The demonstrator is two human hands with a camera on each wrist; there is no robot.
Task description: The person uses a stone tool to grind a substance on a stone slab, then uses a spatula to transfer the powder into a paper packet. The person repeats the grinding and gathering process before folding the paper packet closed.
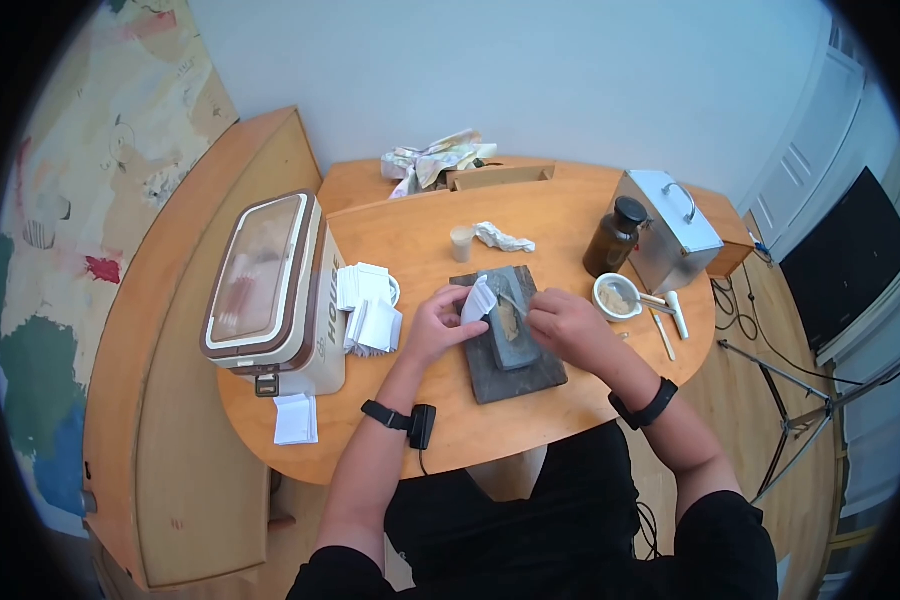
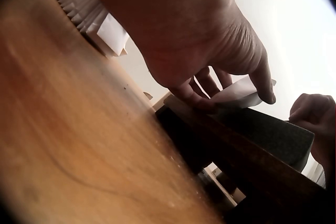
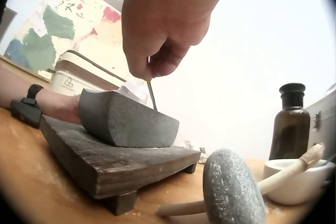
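Note:
A grey stone trough [image 1: 517, 353] with tan powder [image 1: 509, 322] in it stands on a dark wooden board [image 1: 530, 388]. My left hand [image 1: 436, 322] holds a folded white paper [image 1: 479, 301] between thumb and fingers, at the trough's left rim. Over the trough's right side, my right hand [image 1: 570, 325] pinches a thin metal tool [image 3: 152, 96]. Its lower end goes down behind the trough's wall in the right wrist view, so the tip is hidden there. The left wrist view shows the paper [image 2: 239, 91] bent, its edge close against the stone.
Left of the board are stacked white papers [image 1: 372, 312] and a cream storage box [image 1: 322, 345]. Behind it stand a plastic cup [image 1: 462, 243] and a crumpled tissue [image 1: 504, 238]. At the right are a white bowl [image 1: 602, 305], a brown bottle [image 1: 610, 245] and a metal case [image 1: 685, 250].

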